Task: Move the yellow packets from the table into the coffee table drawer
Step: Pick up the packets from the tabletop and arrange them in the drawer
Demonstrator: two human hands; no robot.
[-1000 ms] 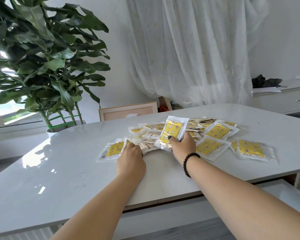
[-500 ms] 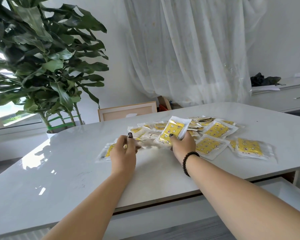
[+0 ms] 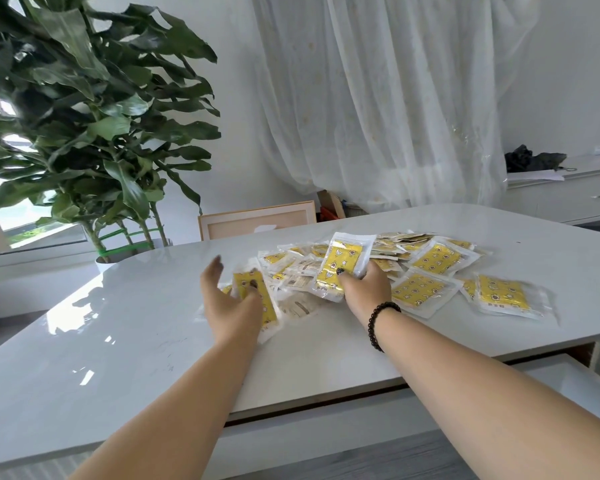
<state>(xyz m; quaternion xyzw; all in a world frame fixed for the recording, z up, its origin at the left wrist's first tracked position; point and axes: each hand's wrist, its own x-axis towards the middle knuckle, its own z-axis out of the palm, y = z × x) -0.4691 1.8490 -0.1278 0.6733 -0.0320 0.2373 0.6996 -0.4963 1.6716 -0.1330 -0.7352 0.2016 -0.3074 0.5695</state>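
Several yellow packets [image 3: 430, 259] in clear wrappers lie in a loose heap on the white table [image 3: 118, 341], right of centre. My right hand [image 3: 366, 289], with a dark bead bracelet on its wrist, grips one yellow packet [image 3: 343, 261] that stands tilted upright above the heap. My left hand [image 3: 227, 306] is at the heap's left end and holds another yellow packet [image 3: 257, 303], thumb on its face, raised a little off the table; this hand is blurred. Below the table's near right edge, a white open drawer [image 3: 568, 379] sticks out.
A large potted plant [image 3: 84, 116] stands beyond the table's far left corner. A framed board [image 3: 257, 220] leans behind the table, with a sheer curtain [image 3: 395, 98] behind it. At far right, a white sideboard [image 3: 568, 195] carries a dark bag and papers.
My left hand has picked a yellow packet off the heap's left end and lifted it, turning palm inward. My right hand has kept hold of its upright packet.
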